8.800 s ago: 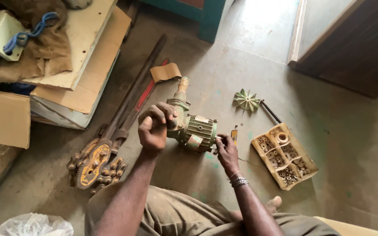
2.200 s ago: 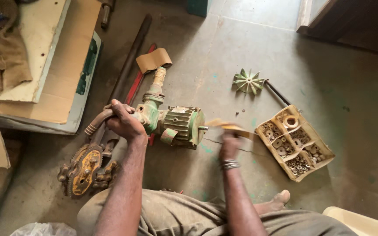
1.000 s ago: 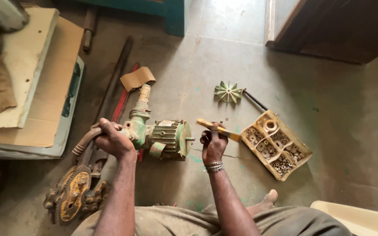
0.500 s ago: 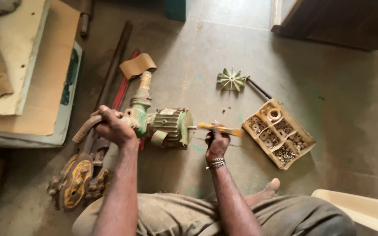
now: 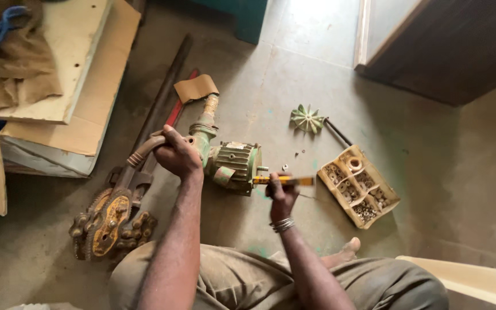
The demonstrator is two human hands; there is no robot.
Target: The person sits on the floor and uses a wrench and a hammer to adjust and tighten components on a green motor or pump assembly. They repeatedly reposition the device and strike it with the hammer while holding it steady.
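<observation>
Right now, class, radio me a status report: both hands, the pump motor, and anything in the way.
Left hand clamped on green pump motor, pipe end. Right hand holds yellow-handled tool at motor's shaft end. Parts tray and green fan lie apart, right of motor.

The floor (image 5: 409, 115) is grey concrete, dusty, with small green paint marks. In the upper right of the frame stands a dark wooden door (image 5: 460, 51) with a pale frame (image 5: 364, 34). At top centre is a teal cabinet (image 5: 242, 14). Daylight falls on the floor beside it.
</observation>
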